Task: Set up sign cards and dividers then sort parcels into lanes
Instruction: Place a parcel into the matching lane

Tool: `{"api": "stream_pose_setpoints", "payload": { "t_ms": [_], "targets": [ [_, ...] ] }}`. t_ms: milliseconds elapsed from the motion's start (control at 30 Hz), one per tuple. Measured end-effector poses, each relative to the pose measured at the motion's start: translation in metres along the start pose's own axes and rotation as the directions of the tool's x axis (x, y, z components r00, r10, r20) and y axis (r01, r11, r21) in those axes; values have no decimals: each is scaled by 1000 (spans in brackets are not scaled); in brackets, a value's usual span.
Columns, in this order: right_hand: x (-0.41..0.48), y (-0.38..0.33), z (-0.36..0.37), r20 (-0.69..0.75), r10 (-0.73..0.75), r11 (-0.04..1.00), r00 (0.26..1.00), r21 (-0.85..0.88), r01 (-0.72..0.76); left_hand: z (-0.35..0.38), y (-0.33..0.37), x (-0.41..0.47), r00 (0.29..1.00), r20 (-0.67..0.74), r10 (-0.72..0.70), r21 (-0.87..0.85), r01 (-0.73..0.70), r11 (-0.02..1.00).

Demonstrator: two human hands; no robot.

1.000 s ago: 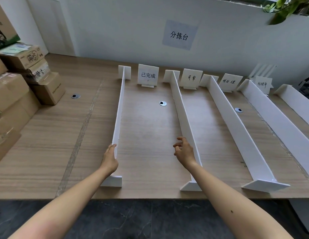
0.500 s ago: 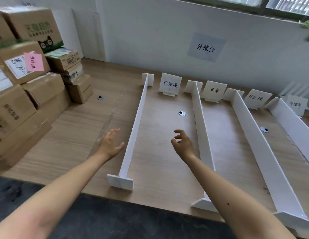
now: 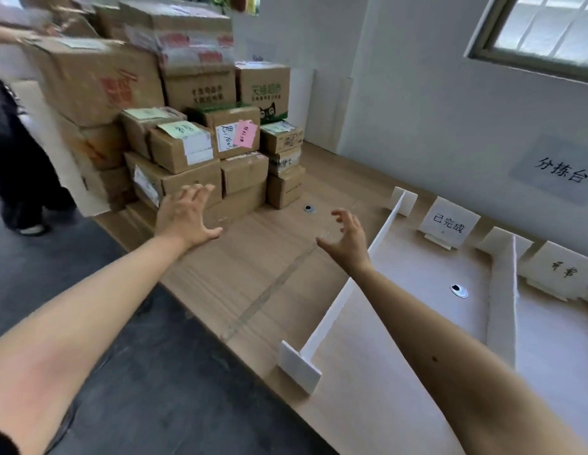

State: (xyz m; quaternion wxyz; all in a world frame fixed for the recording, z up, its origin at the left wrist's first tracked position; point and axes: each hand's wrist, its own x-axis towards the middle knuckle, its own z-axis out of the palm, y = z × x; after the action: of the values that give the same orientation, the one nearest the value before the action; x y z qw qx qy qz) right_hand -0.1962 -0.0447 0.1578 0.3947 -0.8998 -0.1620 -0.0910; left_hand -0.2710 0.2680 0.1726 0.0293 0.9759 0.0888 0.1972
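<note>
Head view: a second ago both hands rested on the white foam-board dividers; now they have left them and the view has swung left toward the stack of brown cardboard parcels in the upper left of the frame. That suggests the setup is done and sorting is starting. The left hand hangs with its grip open and fingers spread just in front of the lowest parcels, touching nothing. The right hand, fingers curled but empty, hovers over bare wooden surface between the stack and the leftmost divider.

The white sign cards stand at the right of the frame, at the far ends of the lanes, which lie empty. A wide bare strip lies between stack and first divider. The surface's near edge runs diagonally through mid-frame, and the divider's foot sits close to it. Another person stands at the far left edge, beside the stack.
</note>
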Motion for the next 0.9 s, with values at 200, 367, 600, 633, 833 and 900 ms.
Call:
{"api": "stream_pose_setpoints", "payload": {
  "t_ms": [200, 367, 600, 633, 833, 900],
  "targets": [
    [34, -64, 47, 99, -142, 987, 985, 94, 133, -34, -66, -16, 986, -65, -154, 69, 158, 985],
    [53, -108, 79, 139, -195, 974, 971, 147, 174, -56, -102, -16, 961, -111, -253, 117, 266, 957],
    [84, -146, 121, 158, -189, 973, 969, 161, 163, -56, -146, 6, 960, -119, -254, 121, 268, 956],
    [90, -151, 126, 159, -182, 975, 970, 159, 157, -55, -153, 11, 963, -110, -245, 123, 258, 958],
    [130, -178, 151, 129, -103, 983, 986, 163, 82, -49, -189, 45, 969, -80, -233, 83, 240, 967],
    [144, -188, 159, 108, -79, 986, 991, 153, 62, -47, -197, 57, 956, -77, -284, 5, 285, 958]
  ]
}}
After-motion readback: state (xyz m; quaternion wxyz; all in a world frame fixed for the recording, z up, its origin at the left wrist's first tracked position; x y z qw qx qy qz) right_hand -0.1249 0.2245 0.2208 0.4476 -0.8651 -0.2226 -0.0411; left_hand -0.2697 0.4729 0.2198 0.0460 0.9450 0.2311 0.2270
